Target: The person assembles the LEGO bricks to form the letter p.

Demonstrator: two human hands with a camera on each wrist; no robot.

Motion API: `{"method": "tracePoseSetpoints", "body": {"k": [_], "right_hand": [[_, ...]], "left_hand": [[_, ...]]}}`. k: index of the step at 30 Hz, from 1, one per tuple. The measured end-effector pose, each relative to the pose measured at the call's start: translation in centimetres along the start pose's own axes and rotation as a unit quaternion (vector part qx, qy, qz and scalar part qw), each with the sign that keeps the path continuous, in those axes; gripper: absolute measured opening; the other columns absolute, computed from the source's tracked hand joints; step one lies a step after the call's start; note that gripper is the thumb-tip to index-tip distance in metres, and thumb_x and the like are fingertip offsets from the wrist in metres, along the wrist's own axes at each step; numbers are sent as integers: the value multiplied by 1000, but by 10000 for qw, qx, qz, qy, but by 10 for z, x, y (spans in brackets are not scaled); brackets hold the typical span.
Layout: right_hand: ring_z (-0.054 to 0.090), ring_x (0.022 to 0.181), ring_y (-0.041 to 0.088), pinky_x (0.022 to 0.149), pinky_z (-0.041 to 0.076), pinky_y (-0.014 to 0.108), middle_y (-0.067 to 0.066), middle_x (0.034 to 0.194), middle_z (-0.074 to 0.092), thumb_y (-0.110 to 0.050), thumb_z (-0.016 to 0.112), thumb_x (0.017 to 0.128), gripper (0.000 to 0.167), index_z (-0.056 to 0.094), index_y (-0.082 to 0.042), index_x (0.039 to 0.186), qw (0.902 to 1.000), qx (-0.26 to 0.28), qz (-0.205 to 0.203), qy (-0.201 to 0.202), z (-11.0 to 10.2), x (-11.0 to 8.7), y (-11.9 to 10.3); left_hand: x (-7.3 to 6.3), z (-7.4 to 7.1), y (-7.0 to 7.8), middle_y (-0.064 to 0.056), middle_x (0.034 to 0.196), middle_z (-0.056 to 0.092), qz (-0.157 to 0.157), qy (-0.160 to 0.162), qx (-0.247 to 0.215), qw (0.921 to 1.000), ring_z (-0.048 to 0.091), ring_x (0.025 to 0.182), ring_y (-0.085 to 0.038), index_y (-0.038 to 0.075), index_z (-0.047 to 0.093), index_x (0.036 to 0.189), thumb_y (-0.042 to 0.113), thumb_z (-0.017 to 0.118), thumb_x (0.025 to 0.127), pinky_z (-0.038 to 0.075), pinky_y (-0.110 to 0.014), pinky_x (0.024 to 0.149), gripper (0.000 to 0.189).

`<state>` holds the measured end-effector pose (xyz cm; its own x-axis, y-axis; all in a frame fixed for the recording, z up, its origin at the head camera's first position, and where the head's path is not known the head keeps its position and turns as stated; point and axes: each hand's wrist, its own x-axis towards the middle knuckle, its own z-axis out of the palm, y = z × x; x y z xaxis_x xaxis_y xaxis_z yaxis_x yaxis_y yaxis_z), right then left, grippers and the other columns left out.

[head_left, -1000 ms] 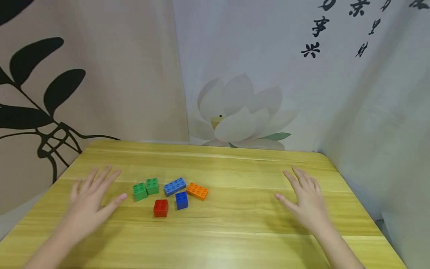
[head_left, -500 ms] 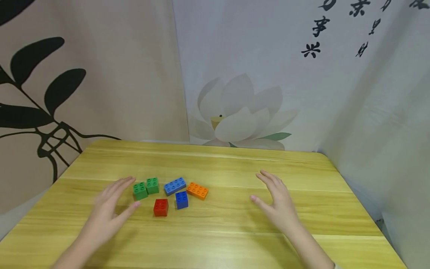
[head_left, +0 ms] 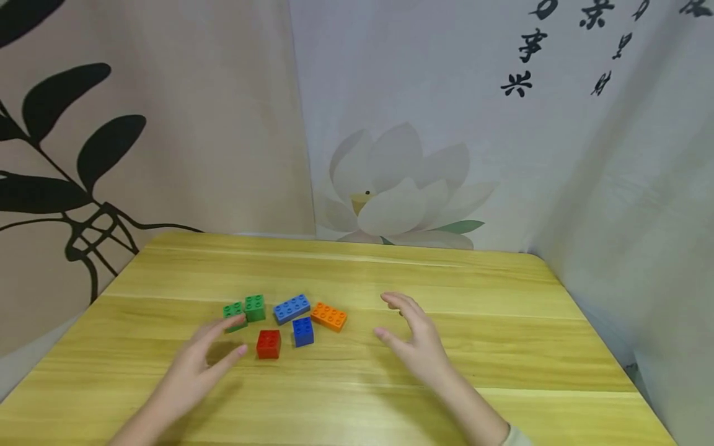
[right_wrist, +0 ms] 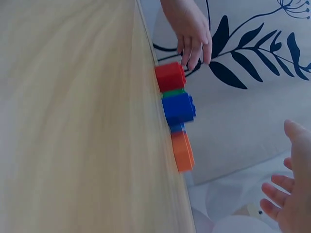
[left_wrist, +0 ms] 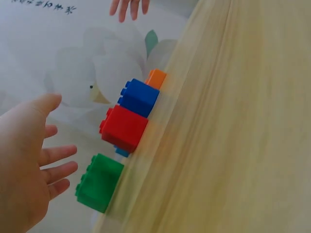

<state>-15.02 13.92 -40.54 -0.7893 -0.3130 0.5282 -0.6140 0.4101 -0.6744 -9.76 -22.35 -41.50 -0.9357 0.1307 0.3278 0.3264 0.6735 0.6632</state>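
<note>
My left hand hovers at the left of a loose group of toy building bricks, fingers spread and holding nothing. Its fingertips overlap the nearer green brick in the head view. A second green brick stands right beside that one. The red brick lies just right of my left thumb. Behind it are a long blue brick and a smaller dark blue brick. An orange brick forms the right end of the group. To the right of it, my right hand is held above the table with nothing in it.
The bricks rest on a yellow wood-grain table. A pale curtain printed with a lotus, dark leaves and writing hangs behind the table's far edge and along the right side.
Both hands have moved inward, the left one rightward to the green and red bricks, the right one leftward toward the orange brick. The bricks have stayed where they were.
</note>
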Motion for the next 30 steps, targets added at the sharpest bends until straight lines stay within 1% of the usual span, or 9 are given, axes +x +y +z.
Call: {"method": "tracePoseSetpoints", "body": {"k": [3, 6, 8, 10, 13, 15, 20, 25, 30], "right_hand": [[53, 112, 26, 91, 44, 47, 7, 133, 53, -12, 76, 82, 56, 52, -10, 133, 9994, 322, 116, -55, 11, 2, -3], [55, 109, 25, 88, 46, 45, 5, 132, 53, -13, 76, 82, 56, 53, -11, 133, 9978, 576, 292, -167, 21, 4, -6], [56, 107, 23, 86, 47, 43, 1, 131, 54, -13, 76, 83, 54, 54, -14, 132, 9960, 724, 443, -263, 27, 6, -8], [57, 105, 20, 85, 48, 41, -4, 130, 53, -15, 75, 83, 53, 54, -18, 132, 9936, 855, 627, -378, 33, 7, -10], [58, 102, 20, 82, 49, 37, -6, 129, 54, -16, 74, 85, 51, 55, -21, 131, 9891, 1054, 877, -545, 42, 9, -11], [59, 100, 22, 80, 50, 35, -2, 129, 55, -16, 74, 85, 49, 56, -20, 131, 9854, 1191, 1026, -657, 48, 11, -11], [60, 95, 21, 75, 50, 31, 8, 130, 56, -16, 72, 87, 49, 55, -13, 132, 9746, 1505, 1402, -890, 61, 14, -9], [60, 90, 17, 67, 50, 26, 6, 129, 56, -13, 71, 87, 50, 53, -9, 134, 9648, 1731, 1680, -1051, 73, 16, -6], [60, 87, 16, 62, 50, 24, 8, 126, 57, -9, 71, 86, 51, 53, -9, 134, 9615, 1793, 1748, -1133, 83, 17, -6]], "left_hand": [[0, 5, -3, -16, 135, 50, 75, -31, -161, 9998, 45, 121, -42, 8, 51, 136, 20, 67, 91, 34, -69, 89, 50], [0, 10, -6, -10, 130, 56, 179, 12, -243, 9995, 50, 117, -34, 7, 53, 134, 17, 69, 90, 37, -64, 91, 48], [0, 13, -9, -6, 127, 58, 211, 60, -218, 9995, 52, 114, -28, 7, 54, 133, 16, 70, 89, 40, -56, 92, 47], [-1, 16, -11, -3, 125, 60, 228, 93, -150, 9996, 54, 111, -22, 6, 55, 131, 16, 70, 88, 43, -45, 93, 47], [-1, 20, -14, -1, 123, 61, 274, 120, -134, 9995, 55, 109, -16, 6, 56, 130, 15, 72, 87, 43, -31, 91, 47], [-1, 23, -16, -3, 122, 62, 347, 132, -205, 9991, 56, 107, -16, 5, 56, 129, 13, 72, 86, 45, -28, 89, 47], [-1, 29, -18, -8, 120, 63, 385, 92, -613, 9973, 59, 104, -25, 2, 56, 129, 8, 72, 85, 50, -34, 84, 46], [0, 33, -22, -7, 119, 63, 143, -4, -824, 9965, 59, 103, -26, 1, 55, 129, 9, 70, 87, 50, -31, 84, 45], [0, 35, -27, -6, 117, 64, -43, -5, -913, 9958, 58, 103, -23, 1, 55, 130, 10, 70, 87, 47, -26, 85, 46]]}}
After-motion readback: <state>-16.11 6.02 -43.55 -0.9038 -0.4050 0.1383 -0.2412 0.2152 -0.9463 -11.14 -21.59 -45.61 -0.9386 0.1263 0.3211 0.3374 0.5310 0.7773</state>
